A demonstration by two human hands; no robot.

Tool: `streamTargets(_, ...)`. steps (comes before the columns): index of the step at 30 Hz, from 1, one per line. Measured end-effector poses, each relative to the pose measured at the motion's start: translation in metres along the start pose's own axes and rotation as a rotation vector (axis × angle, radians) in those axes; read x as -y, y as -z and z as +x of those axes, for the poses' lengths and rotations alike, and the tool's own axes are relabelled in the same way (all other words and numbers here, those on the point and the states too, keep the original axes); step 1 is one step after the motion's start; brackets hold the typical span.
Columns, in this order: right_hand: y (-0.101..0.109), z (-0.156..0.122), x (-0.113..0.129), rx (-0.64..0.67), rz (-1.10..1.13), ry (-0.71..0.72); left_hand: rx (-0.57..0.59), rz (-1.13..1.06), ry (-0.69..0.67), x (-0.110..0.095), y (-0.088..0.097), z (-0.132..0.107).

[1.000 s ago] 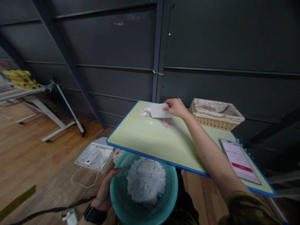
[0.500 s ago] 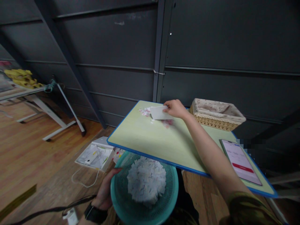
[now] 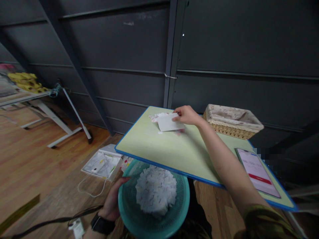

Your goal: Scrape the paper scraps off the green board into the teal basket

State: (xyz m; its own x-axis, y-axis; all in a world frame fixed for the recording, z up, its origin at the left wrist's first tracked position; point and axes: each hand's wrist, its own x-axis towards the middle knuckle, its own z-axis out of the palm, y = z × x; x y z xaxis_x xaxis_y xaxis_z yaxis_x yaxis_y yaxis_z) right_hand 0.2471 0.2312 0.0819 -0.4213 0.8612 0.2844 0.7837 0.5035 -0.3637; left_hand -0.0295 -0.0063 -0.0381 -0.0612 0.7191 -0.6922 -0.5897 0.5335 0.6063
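Observation:
My right hand (image 3: pixel 186 115) pinches a white card (image 3: pixel 169 122) by its right end, tilted over the far part of the pale yellow table (image 3: pixel 159 149). Small white and pink paper bits (image 3: pixel 155 117) lie beside and partly behind the card. My left hand (image 3: pixel 114 200) grips the left rim of a teal plastic basket (image 3: pixel 184 199) below the table's near edge; its fingers go out of sight at the rim. Inside the basket sits a heap of white paper pieces (image 3: pixel 156 191).
A wicker basket with a cloth liner (image 3: pixel 231 122) stands at the table's back right. A phone (image 3: pixel 259 172) lies at the right edge. An open white box (image 3: pixel 103 164) with a cable is on the floor at left. A dark metal wall (image 3: pixel 124 43) rises behind.
The card in my right hand has shifted slightly left and nearer to me, and its tilt has changed. My left hand stays on the basket rim.

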Motion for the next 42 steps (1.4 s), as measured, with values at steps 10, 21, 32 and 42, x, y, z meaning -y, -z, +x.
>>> streamTargets(10, -0.003, 0.000, 0.003, 0.024, 0.043, 0.013, 0.010, 0.020, 0.013, -0.001, -0.001, 0.000)
streamTargets(21, 0.006, -0.010, 0.025, 0.336, 0.240, 0.144, -0.002, 0.039, -0.008, -0.002, -0.002, -0.001)
streamTargets(32, -0.011, -0.020, 0.060, 0.522, 0.470, 0.256, 0.063, -0.049, 0.051, 0.001, 0.009, 0.006)
streamTargets(42, 0.010, -0.018, 0.044, 0.219, 0.341, 0.189, 0.076, -0.035, 0.034, 0.000, 0.006, 0.002)
